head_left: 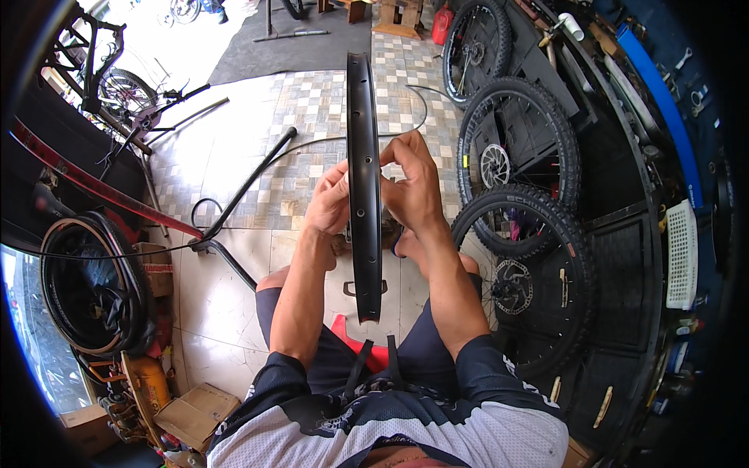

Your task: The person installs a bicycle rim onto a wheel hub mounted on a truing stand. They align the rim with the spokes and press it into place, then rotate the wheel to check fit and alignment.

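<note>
A black bicycle rim [363,187] stands upright before me, seen edge-on, with a row of small holes along its outer face. On its left side is my left hand [331,201], fingers closed against the rim and partly hidden by it. At the right side, my right hand [415,186] has its fingers curled into a pinch close to the rim. Whatever lies between those fingertips is too small or too hidden to make out. Below my hands, a red thing [373,357] shows between my thighs.
Several wheels with black tyres [573,144] lean along the right side, by dark cabinets. A white plastic basket [681,253] hangs farther right. To the left are a stand with a black bar [253,175], a stack of tyres [51,285] and a cardboard box [197,415]. A dark mat [292,51] covers the far floor.
</note>
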Demonstrator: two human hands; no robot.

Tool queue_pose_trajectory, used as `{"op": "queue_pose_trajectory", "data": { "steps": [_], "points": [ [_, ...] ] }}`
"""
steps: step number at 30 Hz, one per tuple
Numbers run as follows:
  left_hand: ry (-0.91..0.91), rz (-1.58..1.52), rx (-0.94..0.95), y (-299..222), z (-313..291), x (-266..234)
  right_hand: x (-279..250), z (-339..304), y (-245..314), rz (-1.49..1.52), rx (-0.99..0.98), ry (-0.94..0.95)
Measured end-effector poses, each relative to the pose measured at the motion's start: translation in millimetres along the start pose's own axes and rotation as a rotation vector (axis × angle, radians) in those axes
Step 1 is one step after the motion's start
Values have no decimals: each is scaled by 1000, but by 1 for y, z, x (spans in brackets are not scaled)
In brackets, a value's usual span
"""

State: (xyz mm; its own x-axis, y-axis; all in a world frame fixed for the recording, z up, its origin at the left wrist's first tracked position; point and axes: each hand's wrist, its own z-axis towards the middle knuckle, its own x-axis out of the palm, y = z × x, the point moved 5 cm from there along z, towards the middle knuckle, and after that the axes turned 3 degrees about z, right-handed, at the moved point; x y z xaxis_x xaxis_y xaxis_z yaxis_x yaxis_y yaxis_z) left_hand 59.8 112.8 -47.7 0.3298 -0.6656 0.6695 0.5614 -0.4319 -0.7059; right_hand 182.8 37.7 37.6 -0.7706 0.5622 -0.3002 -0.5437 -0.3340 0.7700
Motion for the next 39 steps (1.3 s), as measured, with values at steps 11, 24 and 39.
{"op": "queue_pose_trajectory", "data": {
  "steps": [11,24,39],
  "points": [
    [-164,155,-42,8,4,-3,-4,3,-7,277,0,263],
    [-347,333,38,-7,-9,9,-6,7,-7,-41,-72,90],
    [-269,931,249,-21,-116,79,10,-6,-51,554,373,178]
  ]
}}
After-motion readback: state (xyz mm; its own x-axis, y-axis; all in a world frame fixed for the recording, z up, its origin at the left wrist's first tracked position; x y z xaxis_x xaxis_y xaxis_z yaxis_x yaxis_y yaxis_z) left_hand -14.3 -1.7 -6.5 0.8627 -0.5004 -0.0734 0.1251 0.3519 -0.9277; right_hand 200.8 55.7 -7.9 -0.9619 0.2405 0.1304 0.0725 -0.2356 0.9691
